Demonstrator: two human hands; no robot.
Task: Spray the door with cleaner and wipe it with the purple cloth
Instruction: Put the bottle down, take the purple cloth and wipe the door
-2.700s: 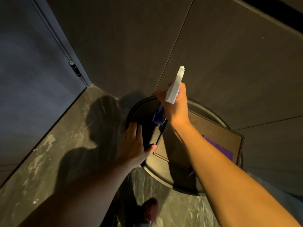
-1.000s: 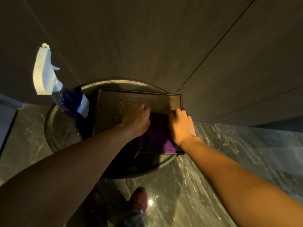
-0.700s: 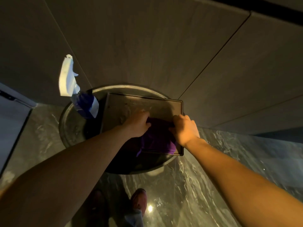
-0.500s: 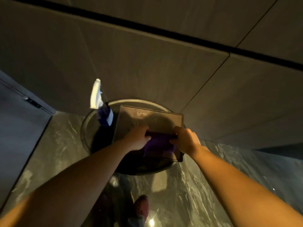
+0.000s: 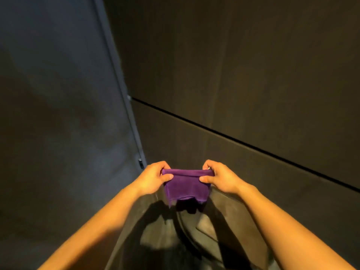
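The purple cloth (image 5: pixel 185 187) hangs folded in the air between my hands, its top edge stretched level. My left hand (image 5: pixel 153 177) pinches its left top corner and my right hand (image 5: pixel 218 177) pinches its right top corner. The dark grey door (image 5: pixel 58 94) fills the left side of the view, with its edge and a hinge (image 5: pixel 140 162) just left of my left hand. The spray bottle is out of sight.
Dark brown wall panels (image 5: pixel 243 65) with a black groove stand ahead and to the right. Below the cloth, the round dark table (image 5: pixel 187 230) with a rectangular tray (image 5: pixel 229 215) on it shows between my forearms.
Both hands have lifted the purple cloth off the tray and now hold it up spread between them. My view has swung up and left toward the door, and the spray bottle has left the view.
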